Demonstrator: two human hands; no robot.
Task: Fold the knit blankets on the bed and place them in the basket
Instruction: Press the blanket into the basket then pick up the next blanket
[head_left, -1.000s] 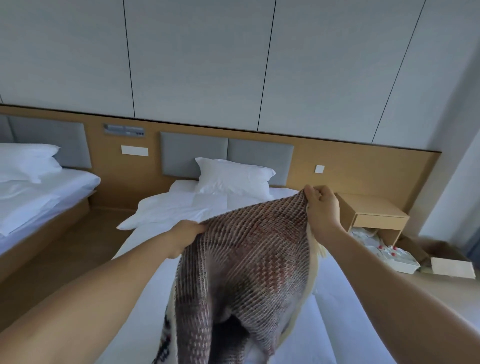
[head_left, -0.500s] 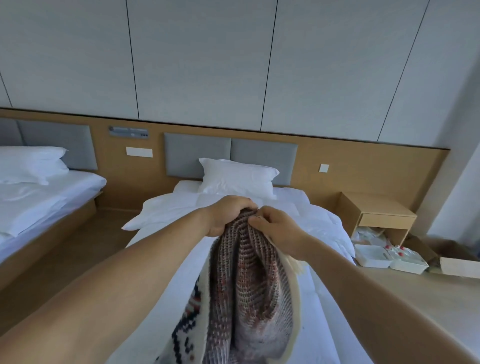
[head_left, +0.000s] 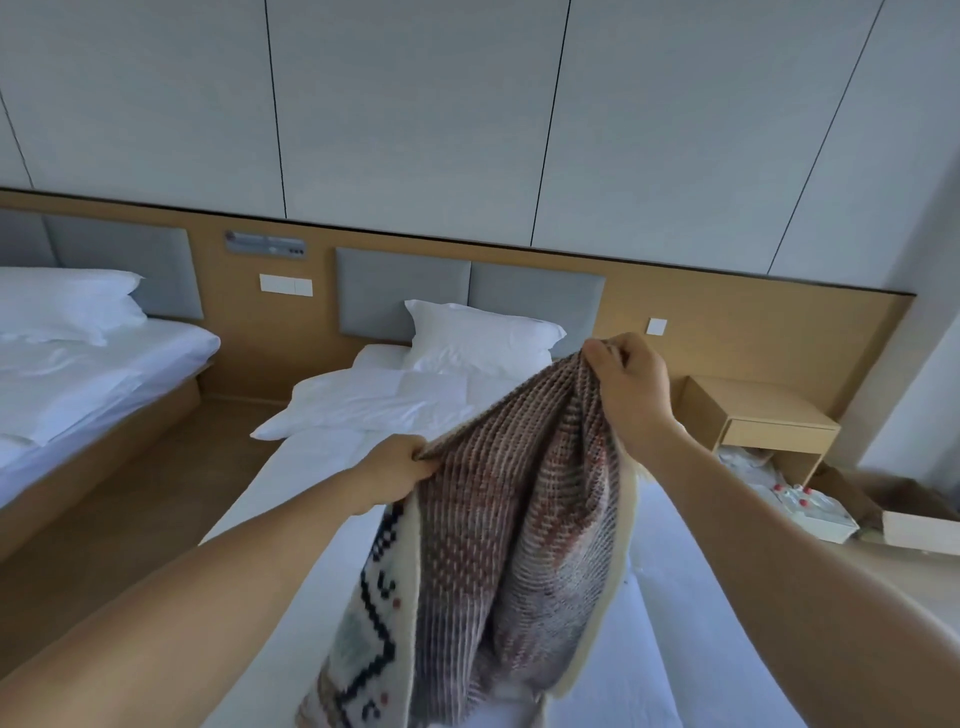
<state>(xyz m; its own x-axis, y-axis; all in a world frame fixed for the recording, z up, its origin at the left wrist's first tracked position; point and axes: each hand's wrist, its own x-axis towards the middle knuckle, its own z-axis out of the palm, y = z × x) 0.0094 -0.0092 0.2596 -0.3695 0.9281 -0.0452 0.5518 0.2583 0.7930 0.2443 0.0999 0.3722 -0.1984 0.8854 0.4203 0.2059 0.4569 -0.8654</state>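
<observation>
Knit blanket (head_left: 493, 545) hangs from both hands over the bed (head_left: 291, 467). It is doubled, ribbed back facing out, with a patterned face showing along the edge under the left hand. Left hand (head_left: 397, 475) pinches one top corner, fingers curled into the fabric. The right hand (head_left: 631, 384) pinches the other corner, thumb on the near side. Hands are apart: right one higher and farther out, left one lower and nearer the body, so the held edge slants up from left to right. Long axis drops down from that edge, below both wrists; lower end runs out of frame. Judgement: mid-fold, and the next fold needs the two corners levelled or brought together. Basket not visible. Pillow (head_left: 478, 338) lies beyond the hands, by the headboard (head_left: 405, 291).
</observation>
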